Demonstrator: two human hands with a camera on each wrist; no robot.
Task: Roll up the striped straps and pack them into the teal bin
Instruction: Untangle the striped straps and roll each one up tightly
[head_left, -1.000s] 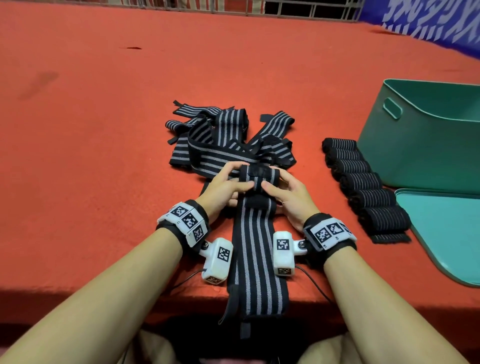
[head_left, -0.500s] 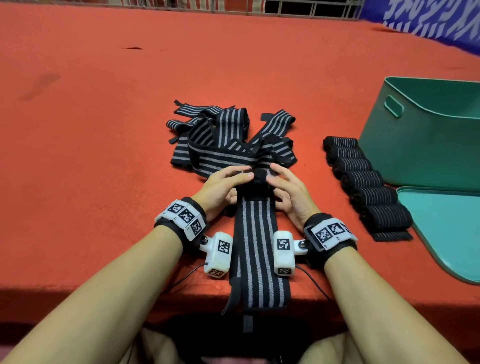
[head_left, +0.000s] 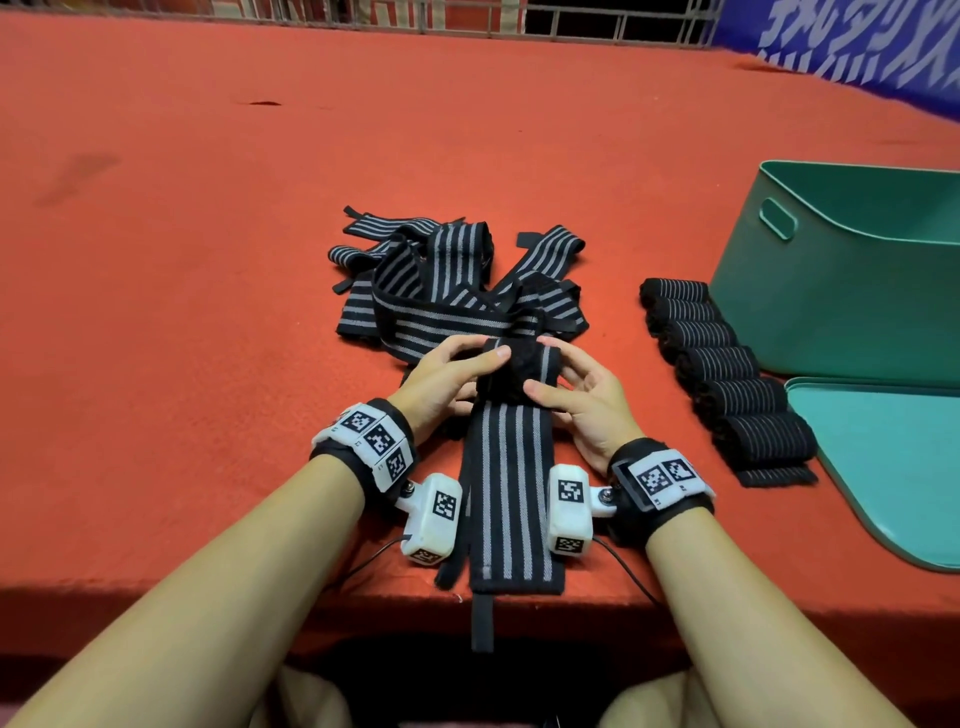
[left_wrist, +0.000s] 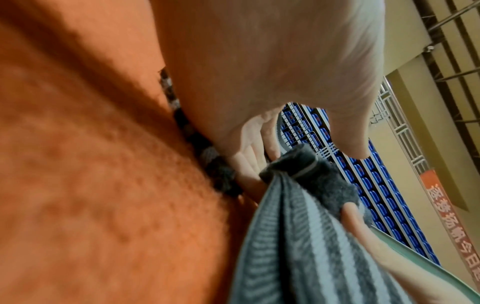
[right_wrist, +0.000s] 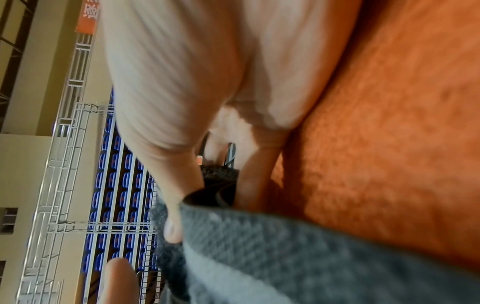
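**Roll started at the far end, strap running straight back toward the body**

The strap being rolled (head_left: 511, 483) is laid lengthwise on the red counter (head_left: 182, 338), its long axis pointing from the counter's near edge away from the person, with a thin black tab hanging over that edge. At the far end a small dark roll (head_left: 514, 371) has been formed, and it is flanked on both sides. The left hand (head_left: 447, 379) is curled onto the roll from the left, fingers laid across its top. The right hand (head_left: 582, 395) is set against it from the right, thumb pressed to the near face and fingers curved round the far side. In the left wrist view the fuzzy end of the roll (left_wrist: 309, 168) is seen pinched at the fingertips; in the right wrist view the thumb (right_wrist: 176, 205) is seen bearing on the fabric.

So the unrolled length lies on the near side of the grip, between the two wrists. Rolling is judged to be wanted toward the body, along that axis, with both hands equally near.

Beyond the hands a loose pile of unrolled straps (head_left: 452, 280) is lying. To the right, a row of finished rolls (head_left: 727, 369) is lined up just beside the teal bin (head_left: 810, 312); nothing is seen packed yet, though the bin's inside is only partly shown.
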